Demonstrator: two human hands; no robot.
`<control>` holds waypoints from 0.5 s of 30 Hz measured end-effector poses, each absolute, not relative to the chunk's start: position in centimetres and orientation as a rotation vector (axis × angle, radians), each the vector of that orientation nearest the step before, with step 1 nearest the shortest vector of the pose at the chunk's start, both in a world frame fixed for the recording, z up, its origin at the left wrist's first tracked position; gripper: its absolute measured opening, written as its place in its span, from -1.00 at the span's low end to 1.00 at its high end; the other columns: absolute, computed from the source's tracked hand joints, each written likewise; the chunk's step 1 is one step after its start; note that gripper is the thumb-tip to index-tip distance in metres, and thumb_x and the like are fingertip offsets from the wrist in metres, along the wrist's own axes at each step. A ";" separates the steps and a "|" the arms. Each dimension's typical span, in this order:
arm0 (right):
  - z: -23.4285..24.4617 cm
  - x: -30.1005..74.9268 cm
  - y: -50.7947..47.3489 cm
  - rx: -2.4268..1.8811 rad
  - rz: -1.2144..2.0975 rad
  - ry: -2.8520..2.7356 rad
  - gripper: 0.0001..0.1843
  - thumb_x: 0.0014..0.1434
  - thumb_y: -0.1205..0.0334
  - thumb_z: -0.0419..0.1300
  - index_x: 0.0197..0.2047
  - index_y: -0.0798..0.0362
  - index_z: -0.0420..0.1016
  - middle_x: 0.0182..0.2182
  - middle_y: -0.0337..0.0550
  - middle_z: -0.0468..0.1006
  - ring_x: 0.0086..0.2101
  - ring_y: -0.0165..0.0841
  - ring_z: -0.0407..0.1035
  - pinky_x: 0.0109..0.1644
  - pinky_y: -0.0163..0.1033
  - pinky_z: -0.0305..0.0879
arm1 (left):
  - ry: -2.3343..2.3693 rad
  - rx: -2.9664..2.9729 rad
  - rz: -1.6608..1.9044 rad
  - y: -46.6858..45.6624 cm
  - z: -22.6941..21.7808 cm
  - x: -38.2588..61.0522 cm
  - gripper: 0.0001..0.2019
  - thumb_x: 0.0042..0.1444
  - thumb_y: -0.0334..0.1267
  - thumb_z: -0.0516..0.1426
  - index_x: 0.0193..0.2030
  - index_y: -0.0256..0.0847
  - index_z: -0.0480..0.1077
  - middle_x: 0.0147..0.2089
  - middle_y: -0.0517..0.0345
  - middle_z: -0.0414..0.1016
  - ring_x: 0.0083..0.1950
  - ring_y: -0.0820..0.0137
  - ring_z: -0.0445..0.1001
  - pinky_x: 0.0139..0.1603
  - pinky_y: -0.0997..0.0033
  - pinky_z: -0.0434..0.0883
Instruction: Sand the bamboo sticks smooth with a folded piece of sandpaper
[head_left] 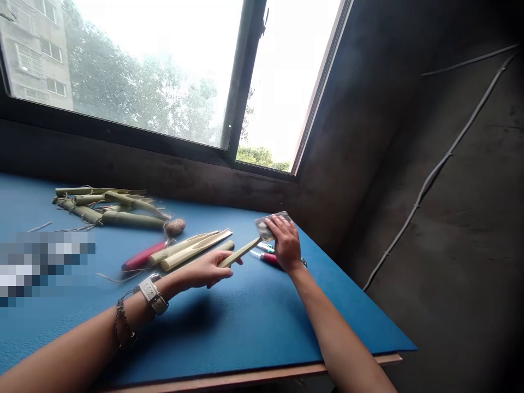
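Observation:
My left hand (207, 270) grips a slim pale bamboo strip (240, 252), whose far end reaches toward my right hand (285, 243). That hand holds a grey piece of sandpaper (265, 228) over the strip's tip, and the contact point is partly hidden. Just left of the strip lie several split bamboo pieces (190, 250), beside a red-handled tool (143, 256). A red-and-silver handled item (268, 258) lies partly hidden under my right hand. A wristwatch (152, 293) and a beaded bracelet (121, 319) sit on my left wrist.
A blue mat (245, 333) covers the board, which ends at a wooden edge near me. Green bamboo bundles with loose fibres (108, 207) and a brown twine ball (175, 227) lie far left. Concrete walls and a window bound the far side.

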State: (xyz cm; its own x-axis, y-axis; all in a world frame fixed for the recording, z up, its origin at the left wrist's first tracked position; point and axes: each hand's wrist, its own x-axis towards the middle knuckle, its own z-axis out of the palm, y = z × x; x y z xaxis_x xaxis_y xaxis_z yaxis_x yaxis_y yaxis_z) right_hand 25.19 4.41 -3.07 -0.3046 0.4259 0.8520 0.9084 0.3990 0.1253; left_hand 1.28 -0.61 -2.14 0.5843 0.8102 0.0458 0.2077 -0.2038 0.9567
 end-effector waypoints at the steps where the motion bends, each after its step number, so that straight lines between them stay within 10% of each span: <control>1: -3.2 24.4 4.0 -1.078 -0.802 -1.987 -0.48 0.20 0.49 -0.10 0.17 -0.07 0.30 0.14 -0.23 0.31 0.16 -0.28 0.14 0.26 -0.01 -0.02 | 0.854 1.704 0.713 -0.6 -2.2 1.3 -0.80 -0.07 -0.30 0.10 -0.24 -0.15 0.39 -0.64 0.33 0.14 -0.67 0.55 0.07 -0.67 0.52 0.06; 5: -3.2 22.0 2.7 -0.800 -0.778 -2.287 -0.51 0.24 0.43 -0.08 0.18 -0.13 0.27 0.17 -0.33 0.27 0.19 -0.38 0.09 0.30 -0.11 -0.07 | 0.854 1.665 0.745 -0.4 -2.2 1.0 -0.96 -0.05 -0.28 0.12 -0.42 -0.15 0.31 -0.66 0.31 0.17 -0.66 0.53 0.10 -0.64 0.52 0.07; 15: -2.7 25.0 3.8 -1.139 -0.743 -1.920 -0.46 0.19 0.50 -0.12 0.18 -0.04 0.29 0.13 -0.19 0.33 0.15 -0.26 0.15 0.23 0.00 0.02 | 0.749 1.660 0.575 0.4 -2.6 0.9 -0.68 -0.01 -0.21 0.13 -0.09 -0.25 0.31 -0.62 0.40 0.15 -0.66 0.60 0.07 -0.69 0.62 0.07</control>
State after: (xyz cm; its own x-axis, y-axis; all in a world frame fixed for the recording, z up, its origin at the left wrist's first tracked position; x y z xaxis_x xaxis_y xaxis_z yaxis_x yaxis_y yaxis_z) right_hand 24.97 3.84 -2.65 -0.3052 0.4492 0.8397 0.8973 0.4308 0.0957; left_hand 0.92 0.37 -2.63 0.6743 0.7382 -0.0208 0.1702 -0.1280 0.9771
